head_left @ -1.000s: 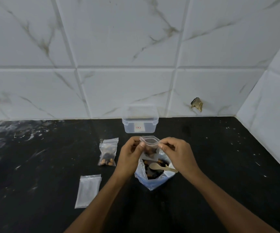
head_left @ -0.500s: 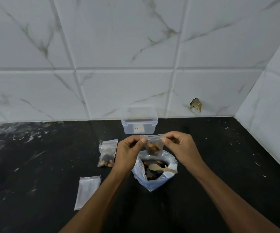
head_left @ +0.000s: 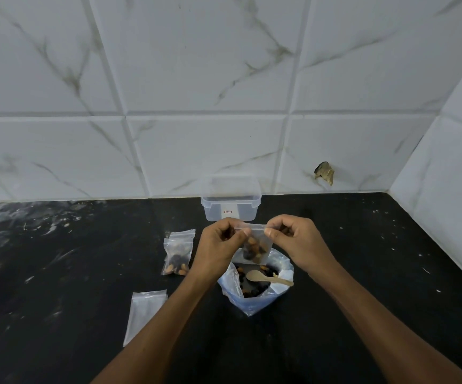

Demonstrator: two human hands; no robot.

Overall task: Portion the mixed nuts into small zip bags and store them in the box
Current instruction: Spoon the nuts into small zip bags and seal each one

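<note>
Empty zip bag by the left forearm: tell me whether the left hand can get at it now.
Probably not yet: the left hand is pinching the filled bag. The empty bag lies uncovered.

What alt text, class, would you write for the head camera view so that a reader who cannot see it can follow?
Two hands, left hand and right hand, pinch the top of a small zip bag of nuts above an open bag of mixed nuts holding a wooden spoon. On the black counter lie a filled zip bag, an empty zip bag and a clear plastic box.
</note>
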